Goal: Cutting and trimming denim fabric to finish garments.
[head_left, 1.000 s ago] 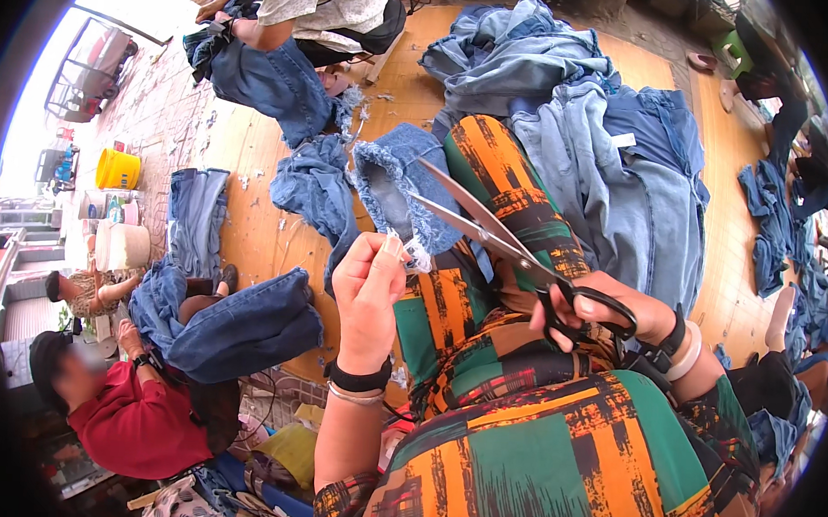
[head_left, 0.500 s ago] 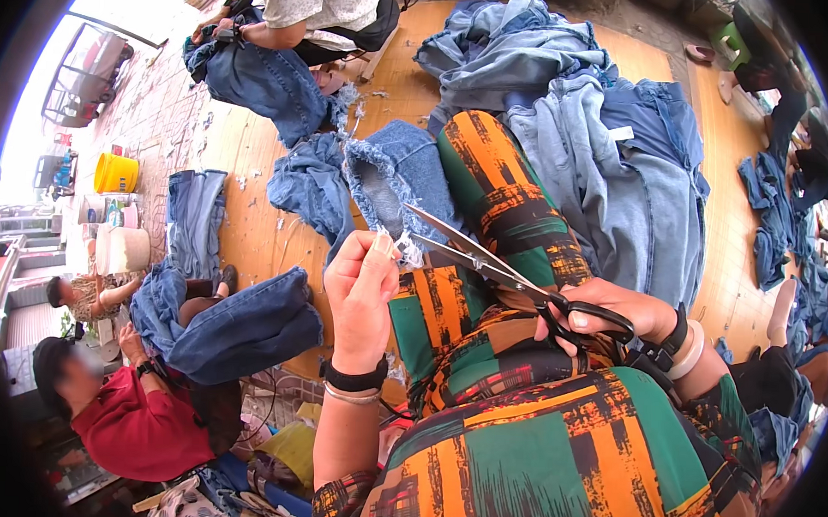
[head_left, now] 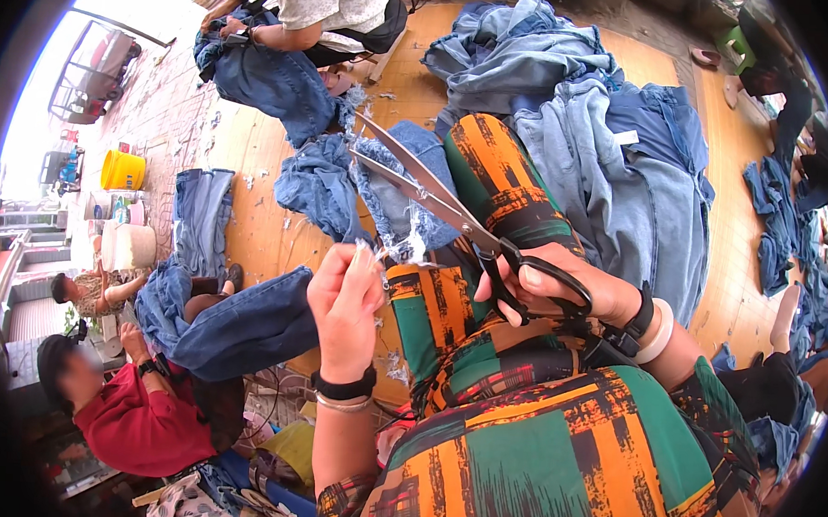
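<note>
My left hand (head_left: 345,316) is closed in a pinch on white frayed threads (head_left: 370,255) at the lower end of a blue denim piece (head_left: 419,146), whose ragged edge lies beside my patterned knee. My right hand (head_left: 570,288) grips large scissors (head_left: 466,224) by the black handles, its fingers in the loops. The long steel blades stand open and reach up and left across the denim piece, their tips over its upper part. Loose white strands hang between my left fingers and the fringe.
Piles of jeans (head_left: 611,193) lie on wooden boards (head_left: 250,205). Co-workers sit around me: one in red (head_left: 148,422) at lower left, one in a pale shirt (head_left: 305,4) at top, others at far right. A yellow bucket (head_left: 120,169) and parked vehicles are at the left.
My right hand and scissors have moved up and left, the blades wider than half a second ago. My left hand has moved left and slightly down, drawing the white strands out.
</note>
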Demonstrator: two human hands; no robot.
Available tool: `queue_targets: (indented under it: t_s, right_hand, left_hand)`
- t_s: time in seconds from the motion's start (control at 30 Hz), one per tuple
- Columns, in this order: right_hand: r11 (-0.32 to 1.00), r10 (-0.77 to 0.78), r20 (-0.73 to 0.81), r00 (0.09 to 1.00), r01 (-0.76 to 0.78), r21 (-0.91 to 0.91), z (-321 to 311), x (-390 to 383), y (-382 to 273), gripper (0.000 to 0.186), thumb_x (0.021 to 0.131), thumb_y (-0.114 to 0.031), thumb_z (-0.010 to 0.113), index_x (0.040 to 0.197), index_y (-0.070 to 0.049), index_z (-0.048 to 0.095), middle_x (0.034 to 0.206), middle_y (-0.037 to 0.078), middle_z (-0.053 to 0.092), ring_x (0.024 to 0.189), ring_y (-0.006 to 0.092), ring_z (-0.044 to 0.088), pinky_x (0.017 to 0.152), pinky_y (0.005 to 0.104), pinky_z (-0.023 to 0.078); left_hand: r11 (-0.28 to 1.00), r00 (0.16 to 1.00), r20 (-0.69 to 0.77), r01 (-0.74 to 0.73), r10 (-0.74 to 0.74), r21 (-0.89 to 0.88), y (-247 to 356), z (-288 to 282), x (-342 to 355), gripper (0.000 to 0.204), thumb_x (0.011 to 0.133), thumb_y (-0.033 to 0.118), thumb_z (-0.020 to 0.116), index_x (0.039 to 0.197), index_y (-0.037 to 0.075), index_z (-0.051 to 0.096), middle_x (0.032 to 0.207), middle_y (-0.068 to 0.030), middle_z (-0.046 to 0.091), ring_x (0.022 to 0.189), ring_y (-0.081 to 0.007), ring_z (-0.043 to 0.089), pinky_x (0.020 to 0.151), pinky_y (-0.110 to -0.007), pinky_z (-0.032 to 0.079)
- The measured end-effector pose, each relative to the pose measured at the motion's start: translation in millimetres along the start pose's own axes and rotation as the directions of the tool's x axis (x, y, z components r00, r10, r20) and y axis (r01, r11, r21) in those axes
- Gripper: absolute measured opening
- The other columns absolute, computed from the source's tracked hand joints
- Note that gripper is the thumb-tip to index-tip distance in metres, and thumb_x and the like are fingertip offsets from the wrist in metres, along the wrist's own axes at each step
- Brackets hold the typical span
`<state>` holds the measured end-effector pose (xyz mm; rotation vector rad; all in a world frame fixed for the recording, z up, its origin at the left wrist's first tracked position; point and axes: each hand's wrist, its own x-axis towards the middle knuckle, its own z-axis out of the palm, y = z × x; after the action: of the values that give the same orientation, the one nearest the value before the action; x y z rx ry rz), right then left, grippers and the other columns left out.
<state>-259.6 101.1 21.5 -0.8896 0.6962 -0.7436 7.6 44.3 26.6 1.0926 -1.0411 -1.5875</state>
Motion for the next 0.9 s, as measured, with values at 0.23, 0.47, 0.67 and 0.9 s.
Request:
queue_targets:
  t_s: [0.23,0.47,0.67,0.9]
  right_hand:
    - [0.999,-0.034,0.016,0.999,0.034,0.028,-3.0,-14.5,-3.3,0.057,0.100,-0.048,0.055,0.117,0.006,0.062,0.089,0.006,0.059,0.080,0.0113,0.055,0.072,0.0261,0.040]
    - [0.995,-0.062,0.003,0.998,0.061,0.082,-6.6,-22.8,6.3,0.051,0.103,-0.044,0.051,0.115,0.004,0.062,0.082,0.002,0.057,0.080,0.0106,0.054,0.076,0.0257,0.041]
    - [0.996,-0.054,-0.033,0.998,0.056,0.075,-8.1,-29.7,15.0,0.051,0.104,-0.043,0.049,0.115,0.005,0.062,0.082,0.003,0.058,0.080,0.0106,0.054,0.075,0.0263,0.041]
    - [0.999,-0.030,-0.005,1.000,0.030,0.032,-3.6,-37.0,11.7,0.052,0.103,-0.044,0.050,0.116,0.004,0.062,0.080,0.003,0.059,0.078,0.0109,0.054,0.072,0.0253,0.041]
  left_hand:
    - [0.828,0.960,-0.127,0.279,-0.249,0.487,-48.8,-85.2,-41.4,0.019,0.100,0.016,0.059,0.086,0.003,0.059,0.062,0.0079,0.046,0.053,-0.0011,0.038,0.048,-0.021,0.028]
    - [0.241,0.998,0.043,-0.052,0.045,0.969,-69.3,-102.7,-53.8,0.031,0.091,0.012,0.068,0.119,0.000,0.063,0.102,-0.0155,0.068,0.084,-0.0265,0.070,0.073,-0.037,0.053]
    - [0.482,0.942,0.106,-0.258,0.320,0.837,-6.9,9.5,-7.9,0.044,0.085,0.012,0.075,0.124,0.000,0.059,0.111,-0.0137,0.061,0.079,-0.0241,0.063,0.070,-0.036,0.051]
    - [0.167,0.888,0.396,-0.438,0.234,0.883,-9.6,10.7,25.9,0.027,0.083,0.015,0.076,0.102,0.002,0.062,0.093,-0.0148,0.062,0.078,-0.0349,0.063,0.066,-0.041,0.050]
